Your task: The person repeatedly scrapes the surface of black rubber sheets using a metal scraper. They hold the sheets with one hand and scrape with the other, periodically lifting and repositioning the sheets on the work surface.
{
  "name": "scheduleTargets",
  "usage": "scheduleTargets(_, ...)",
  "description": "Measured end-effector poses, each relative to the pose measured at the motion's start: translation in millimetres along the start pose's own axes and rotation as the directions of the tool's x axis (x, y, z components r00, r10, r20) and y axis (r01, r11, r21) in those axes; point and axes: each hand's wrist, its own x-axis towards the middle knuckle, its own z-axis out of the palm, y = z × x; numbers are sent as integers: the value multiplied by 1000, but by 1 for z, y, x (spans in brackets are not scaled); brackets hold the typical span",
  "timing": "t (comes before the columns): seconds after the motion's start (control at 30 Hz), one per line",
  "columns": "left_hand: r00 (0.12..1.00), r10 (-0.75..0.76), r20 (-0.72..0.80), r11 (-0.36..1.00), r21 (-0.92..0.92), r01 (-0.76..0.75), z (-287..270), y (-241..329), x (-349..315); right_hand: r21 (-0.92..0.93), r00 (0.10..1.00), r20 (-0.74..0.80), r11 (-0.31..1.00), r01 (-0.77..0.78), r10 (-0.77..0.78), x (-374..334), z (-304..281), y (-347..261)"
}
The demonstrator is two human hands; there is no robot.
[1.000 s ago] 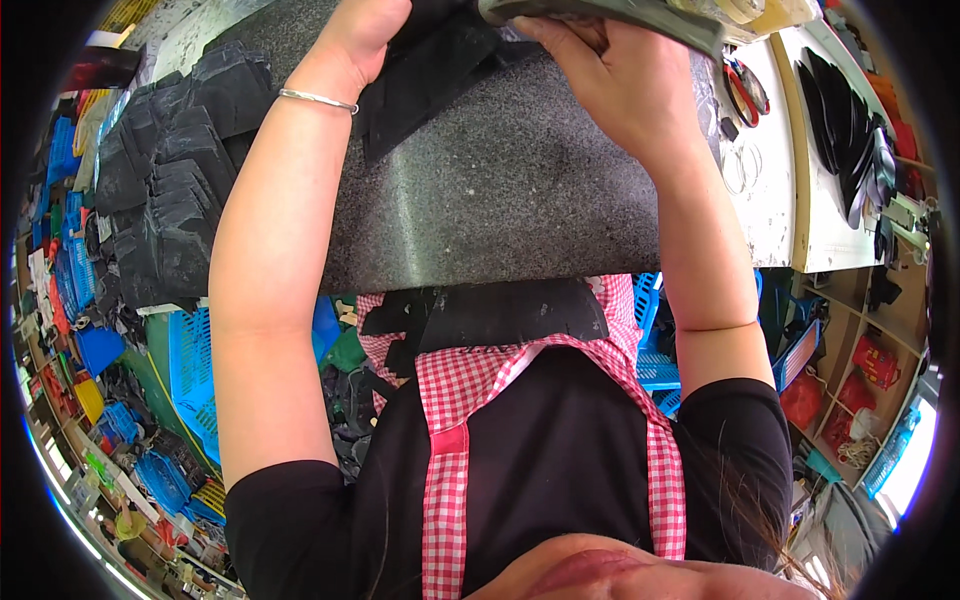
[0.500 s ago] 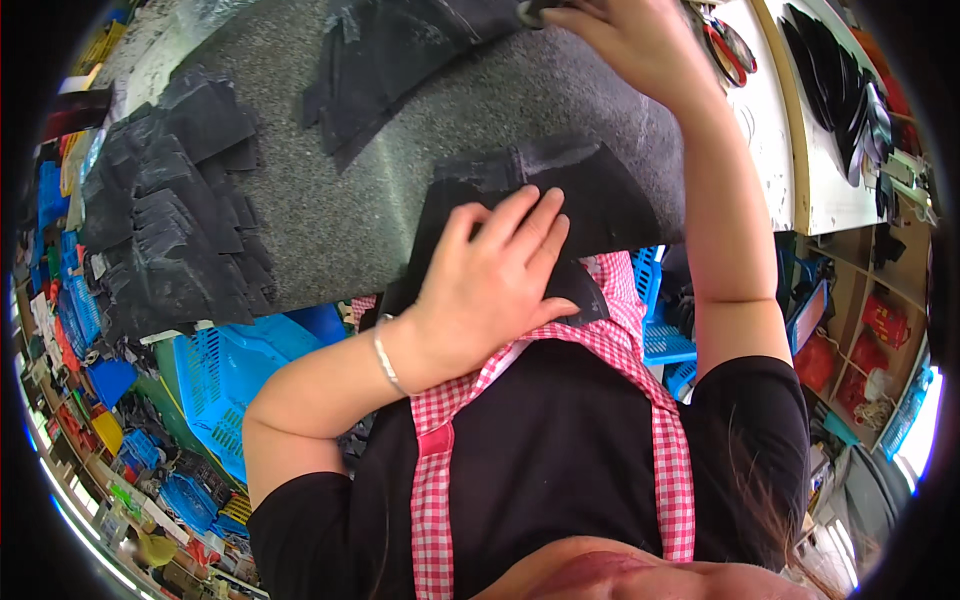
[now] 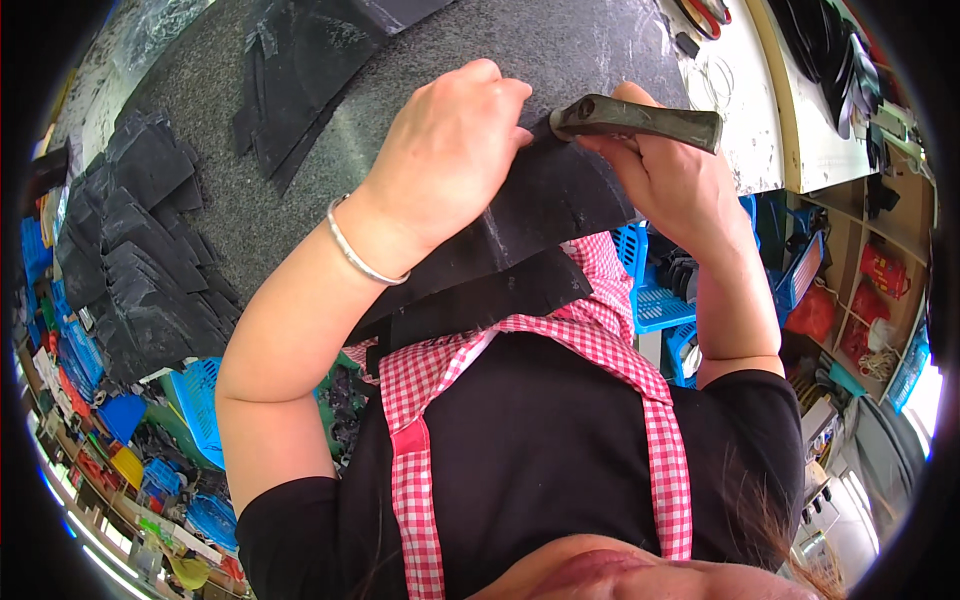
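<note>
A black leather-like piece lies at the table's near edge, one part of it hanging over my apron. My left hand is on its left far edge, fingers curled in and closed against the material; the fingertips are partly hidden. In my right hand is a hammer with a dark metal head. Its round face is down at the far edge of the piece, just right of my left fingers. The handle is mostly hidden by my hand.
Fanned black pieces lie in a heap on the left of the grey stone-like tabletop. More black pieces are stacked farther back. A white table adjoins on the right. Blue plastic baskets stand below the edge.
My right hand has come nearer from the far side with the hammer. My left hand has gone from lying flat on the piece to curled at its far edge.
</note>
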Motion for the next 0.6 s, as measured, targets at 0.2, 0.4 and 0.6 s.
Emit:
scheduleTargets(0.2, 977, 164, -133, 979, -97, -178, 6, -11, -6, 55, 998, 23, 997, -54, 52, -2, -1, -1)
scheduleTargets(0.4, 964, 227, -140, 974, 34, -224, 7, -10, -8, 114, 999, 48, 994, -3, -3, 3, -3, 8)
scheduleTargets(0.6, 956, 272, -112, 944, 223, -242, 6, -1, -10, -69, 997, 80, 998, 8, -2, 13, -3, -4)
